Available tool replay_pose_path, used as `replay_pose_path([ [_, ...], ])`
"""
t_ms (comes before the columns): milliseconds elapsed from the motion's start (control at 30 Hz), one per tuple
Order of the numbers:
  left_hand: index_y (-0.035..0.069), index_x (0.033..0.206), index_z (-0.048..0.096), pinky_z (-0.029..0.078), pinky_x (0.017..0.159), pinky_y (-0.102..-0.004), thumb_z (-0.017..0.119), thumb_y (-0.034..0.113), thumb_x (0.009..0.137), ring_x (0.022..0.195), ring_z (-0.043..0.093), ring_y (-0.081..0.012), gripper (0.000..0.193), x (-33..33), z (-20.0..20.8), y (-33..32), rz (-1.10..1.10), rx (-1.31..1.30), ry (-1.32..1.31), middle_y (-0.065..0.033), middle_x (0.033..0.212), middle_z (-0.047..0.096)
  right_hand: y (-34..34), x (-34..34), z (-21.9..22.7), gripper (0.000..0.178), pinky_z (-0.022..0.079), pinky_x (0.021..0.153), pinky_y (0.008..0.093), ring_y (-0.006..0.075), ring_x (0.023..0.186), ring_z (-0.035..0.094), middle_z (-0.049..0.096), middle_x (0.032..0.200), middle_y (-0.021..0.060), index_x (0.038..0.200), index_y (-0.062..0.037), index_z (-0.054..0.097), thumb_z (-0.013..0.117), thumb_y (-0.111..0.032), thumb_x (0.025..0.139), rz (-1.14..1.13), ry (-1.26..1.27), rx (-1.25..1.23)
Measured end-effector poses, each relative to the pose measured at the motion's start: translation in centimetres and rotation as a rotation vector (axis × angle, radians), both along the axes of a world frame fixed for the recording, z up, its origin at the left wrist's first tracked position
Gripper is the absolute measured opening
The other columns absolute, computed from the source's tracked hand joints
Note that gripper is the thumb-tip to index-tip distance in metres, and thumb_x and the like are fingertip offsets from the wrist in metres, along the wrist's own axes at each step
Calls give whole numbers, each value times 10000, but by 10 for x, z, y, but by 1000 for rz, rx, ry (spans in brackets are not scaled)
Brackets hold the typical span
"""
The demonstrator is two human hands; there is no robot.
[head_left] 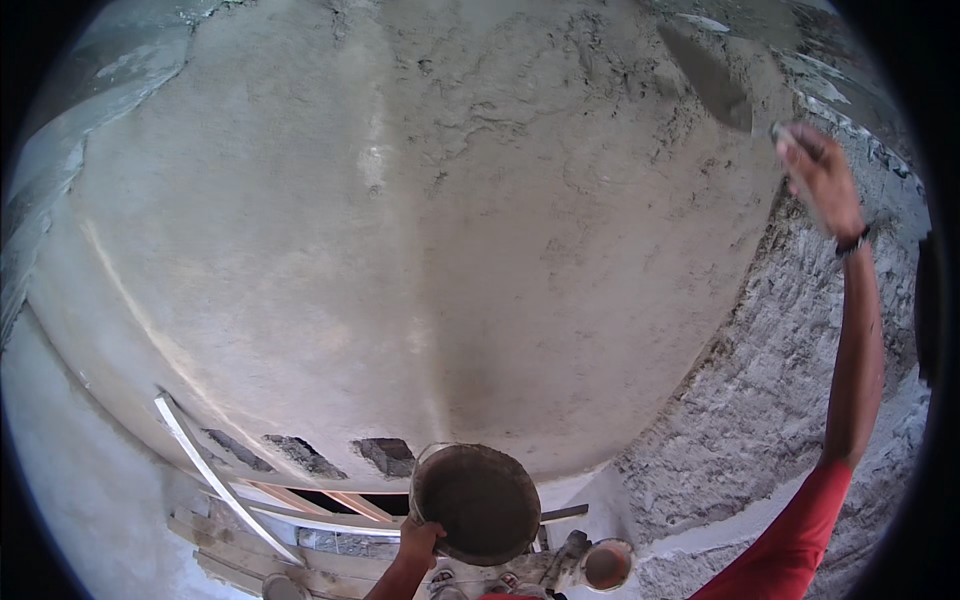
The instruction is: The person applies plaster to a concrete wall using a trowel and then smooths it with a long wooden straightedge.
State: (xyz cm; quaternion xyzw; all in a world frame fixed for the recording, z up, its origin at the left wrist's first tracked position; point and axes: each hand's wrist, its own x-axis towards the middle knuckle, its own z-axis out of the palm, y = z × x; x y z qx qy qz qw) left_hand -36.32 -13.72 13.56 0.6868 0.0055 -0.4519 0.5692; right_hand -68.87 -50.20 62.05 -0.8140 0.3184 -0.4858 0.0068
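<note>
My right hand (822,178) is raised at the upper right, its fingers closed round the handle of a trowel. The trowel's grey blade (706,82) lies along the wet mortar on the wall (560,250), pointing up and left. Motion blurs the hand and handle slightly. Low in the middle, my left hand (422,543) grips the left side of a round bucket (470,455), which is tilted so its inside shows. Dark grey wet mortar lies in the bucket. The wall is mostly smooth, with a rougher, pitted band near the blade.
Rough grey masonry (745,380) borders the smooth area on the right. A pale straight bar (228,482) leans at the lower left, near wooden boards (230,572). Several dark holes (384,457) open low in the wall. A smaller bucket (630,552) stands below right.
</note>
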Motion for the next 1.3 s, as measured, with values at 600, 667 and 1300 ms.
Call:
replay_pose_path([
  [600,-8,1080,565,473,551,-328,569,7,622,693,580,-192,458,-10,33,-52,-178,-247,-96,-91,873,588,134,104,-379,254,528,684,460,342,762,649,639,800,166,1038,-90,600,564,-196,809,331,1248,207],
  [667,-9,1079,562,472,526,-322,563,7,629,689,582,-192,450,-14,40,-54,-188,-209,-50,-87,870,585,141,99,-399,297,525,687,458,339,771,646,645,809,167,1074,-86,583,586,-217,808,426,1187,414],
  [1300,2,1098,565,461,568,-275,529,-34,627,697,562,-155,474,20,16,-14,-59,-269,-90,-54,870,602,112,122,-212,359,513,660,413,319,726,635,614,843,157,1002,-21,549,714,-149,711,621,828,292],
])
